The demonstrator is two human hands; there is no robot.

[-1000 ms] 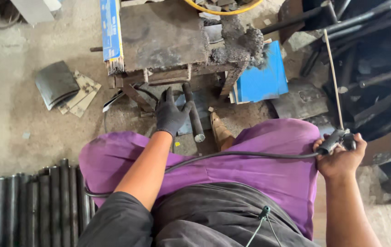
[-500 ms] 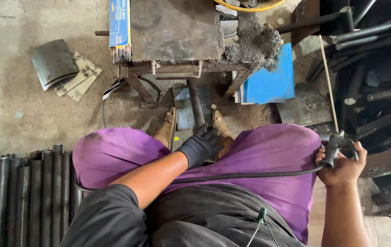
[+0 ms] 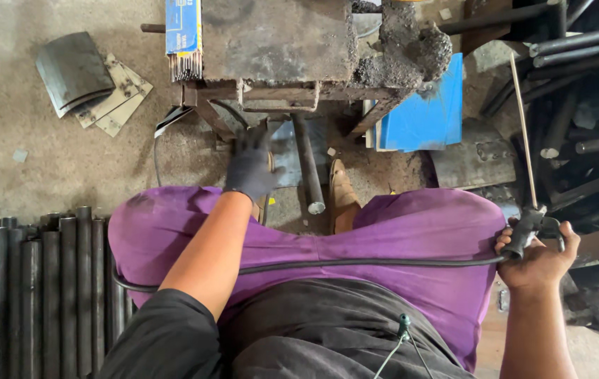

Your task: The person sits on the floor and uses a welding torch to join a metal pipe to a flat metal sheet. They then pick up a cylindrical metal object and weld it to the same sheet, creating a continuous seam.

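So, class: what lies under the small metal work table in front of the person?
Under the metal work table lie a flat metal plate and a short pipe. The gloved left hand reaches in there, covering part of the plate. What lies deeper beneath the tabletop is hidden.

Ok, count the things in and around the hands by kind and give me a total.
Left hand, gloved: 1
Right hand, bare: 1
Electrode holder: 1
Welding rod: 1
Black cable: 1
Short pipe: 1
Blue sheet: 1
Total: 7
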